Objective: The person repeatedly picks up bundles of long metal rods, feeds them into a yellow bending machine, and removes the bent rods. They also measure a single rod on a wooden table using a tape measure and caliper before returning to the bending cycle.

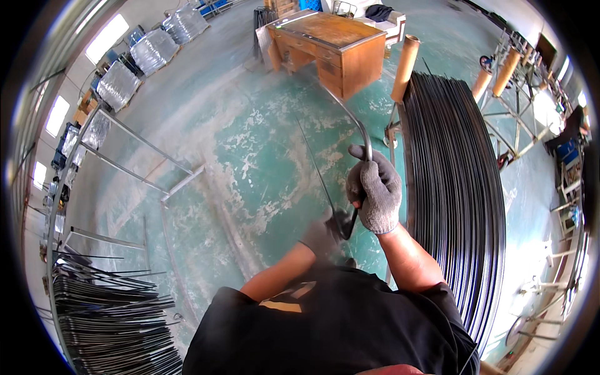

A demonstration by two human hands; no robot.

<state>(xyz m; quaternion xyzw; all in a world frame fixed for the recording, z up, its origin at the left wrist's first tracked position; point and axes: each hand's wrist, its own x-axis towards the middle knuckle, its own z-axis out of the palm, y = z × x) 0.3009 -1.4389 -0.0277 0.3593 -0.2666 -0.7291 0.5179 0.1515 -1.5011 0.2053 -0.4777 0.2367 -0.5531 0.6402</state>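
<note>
Dark shirt (325,325) nearest; just beyond, bent black rod (366,137) held over green floor (250,162). Right hand (378,187), gloved: grip closed round rod. Left hand (324,235) blurred by the sharp bend, grip can't tell. Step looks like handling/turning the rod; next move probably calls for steady hands, ends kept clear of right-side rod stack (453,187). Left: metal frame (184,183), rod pile (112,319). Wooden desk (350,62) ahead.

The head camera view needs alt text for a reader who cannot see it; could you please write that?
A person's gloved right hand grips a bent dark rod, with the blurred left hand at its sharp lower bend, above a worn green floor. A stack of dark rods lies at right, a second stack at lower left, a wooden desk beyond.
</note>
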